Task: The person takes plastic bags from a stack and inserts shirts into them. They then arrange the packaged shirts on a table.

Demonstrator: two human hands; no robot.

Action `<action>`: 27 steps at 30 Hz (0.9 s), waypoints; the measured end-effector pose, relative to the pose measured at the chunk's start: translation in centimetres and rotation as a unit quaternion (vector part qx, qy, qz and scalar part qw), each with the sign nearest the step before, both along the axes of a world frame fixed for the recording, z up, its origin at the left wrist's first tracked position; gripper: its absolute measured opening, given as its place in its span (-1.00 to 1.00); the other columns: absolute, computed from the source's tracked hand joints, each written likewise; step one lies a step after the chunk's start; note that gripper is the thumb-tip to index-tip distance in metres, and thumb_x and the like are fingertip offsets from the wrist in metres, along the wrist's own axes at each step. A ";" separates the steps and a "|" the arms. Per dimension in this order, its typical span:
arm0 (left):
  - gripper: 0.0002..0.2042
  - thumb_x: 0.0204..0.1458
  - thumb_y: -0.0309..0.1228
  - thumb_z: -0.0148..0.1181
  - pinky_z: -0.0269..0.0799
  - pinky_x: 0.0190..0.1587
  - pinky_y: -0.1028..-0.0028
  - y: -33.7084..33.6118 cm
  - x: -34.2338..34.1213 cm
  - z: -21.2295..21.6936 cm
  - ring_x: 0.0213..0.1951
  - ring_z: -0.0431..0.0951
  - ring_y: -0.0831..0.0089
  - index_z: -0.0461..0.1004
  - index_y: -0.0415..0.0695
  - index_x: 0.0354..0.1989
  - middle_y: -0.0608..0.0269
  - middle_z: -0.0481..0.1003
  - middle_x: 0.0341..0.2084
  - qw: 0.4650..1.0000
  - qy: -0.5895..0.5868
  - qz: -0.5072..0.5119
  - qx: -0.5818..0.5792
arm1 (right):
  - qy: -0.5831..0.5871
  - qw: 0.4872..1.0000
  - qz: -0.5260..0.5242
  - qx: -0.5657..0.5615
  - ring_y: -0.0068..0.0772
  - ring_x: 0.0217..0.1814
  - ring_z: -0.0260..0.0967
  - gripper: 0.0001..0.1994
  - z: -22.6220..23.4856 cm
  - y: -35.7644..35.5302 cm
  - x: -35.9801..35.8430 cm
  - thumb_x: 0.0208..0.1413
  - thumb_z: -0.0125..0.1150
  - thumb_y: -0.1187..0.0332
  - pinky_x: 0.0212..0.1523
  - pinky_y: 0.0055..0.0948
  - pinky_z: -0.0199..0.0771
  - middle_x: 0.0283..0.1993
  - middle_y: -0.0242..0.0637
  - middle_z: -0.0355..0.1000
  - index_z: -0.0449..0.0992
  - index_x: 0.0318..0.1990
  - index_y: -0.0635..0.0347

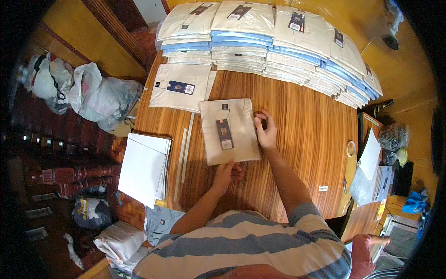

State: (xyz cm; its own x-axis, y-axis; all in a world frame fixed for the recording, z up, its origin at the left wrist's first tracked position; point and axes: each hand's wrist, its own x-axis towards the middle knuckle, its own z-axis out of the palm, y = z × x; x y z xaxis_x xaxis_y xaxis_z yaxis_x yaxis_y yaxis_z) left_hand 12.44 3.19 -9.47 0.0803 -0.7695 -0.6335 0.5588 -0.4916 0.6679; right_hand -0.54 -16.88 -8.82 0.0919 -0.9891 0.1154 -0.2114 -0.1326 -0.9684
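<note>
A folded beige garment lies before me on the table, with a dark hang tag on a loop of string across its front. At its lower edge is my left hand, the thumb against the edge and the other fingers curled just below it. My right hand is at the garment's right edge, thumb and fingers bent with a gap between them. Another folded beige garment, with a dark tag, lies beyond to the left, and the nearer garment's top corner meets it.
Tall stacks of folded beige and blue garments line the table's far side. White sheets are piled at the left edge. A tape roll lies at the right. Plastic bags stand left. Another person's arm shows lower right.
</note>
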 end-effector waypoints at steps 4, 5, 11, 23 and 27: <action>-0.74 0.30 -0.26 0.18 0.59 -0.11 0.25 0.1 -2.6 1.5 -0.19 0.65 0.22 0.57 -0.20 -0.03 0.06 0.63 -0.18 0.925 -0.216 -0.236 -0.203 | 0.169 0.980 0.088 -0.058 0.08 0.31 0.36 -0.46 3.0 4.2 -2.9 0.18 0.38 0.20 0.31 -0.10 0.33 0.28 0.07 0.41 0.44 0.25 0.28; -0.73 0.29 -0.28 0.20 0.58 -0.03 0.23 0.1 -2.8 1.6 -0.13 0.65 0.17 0.56 -0.21 0.00 0.04 0.64 -0.13 0.849 -0.322 -0.315 -0.275 | 0.200 0.966 0.112 -0.120 0.15 0.39 0.28 -0.43 2.5 5.7 -3.5 0.17 0.39 0.17 0.37 -0.01 0.26 0.34 0.06 0.35 0.43 0.27 0.23; -0.56 0.14 -0.32 0.33 0.34 0.25 0.04 -0.1 6.9 2.8 0.17 0.45 -0.08 0.46 -0.20 0.17 -0.17 0.46 0.16 0.687 -0.688 -0.051 -0.228 | 0.365 0.897 0.188 -0.165 0.30 0.63 -0.21 -0.29 3.1 6.9 -3.1 0.10 0.38 -0.07 0.52 0.32 -0.24 0.57 -0.01 0.00 0.37 0.34 0.03; -0.24 0.10 -0.03 0.29 -0.15 0.49 -0.16 -12.3 14.3 -0.2 0.50 -0.17 -0.40 0.20 0.08 0.49 -0.53 -0.25 0.48 0.600 -0.794 -0.044 -0.094 | 0.433 0.828 0.270 -0.233 0.18 0.50 0.09 -0.34 2.8 -12.7 0.6 0.10 0.36 0.11 0.44 -0.01 0.19 0.45 0.07 0.19 0.35 0.31 0.23; -0.30 0.09 -0.09 0.29 -0.16 0.51 -0.10 -10.8 15.1 -0.4 0.52 -0.17 -0.32 0.29 0.05 0.43 -0.47 -0.23 0.49 0.623 -0.776 -0.023 -0.100 | 0.321 0.856 0.151 -0.377 0.17 0.18 0.39 -0.52 15.4 -15.6 5.8 0.07 0.39 0.32 0.19 -0.07 0.46 0.14 0.06 0.41 0.45 0.13 0.27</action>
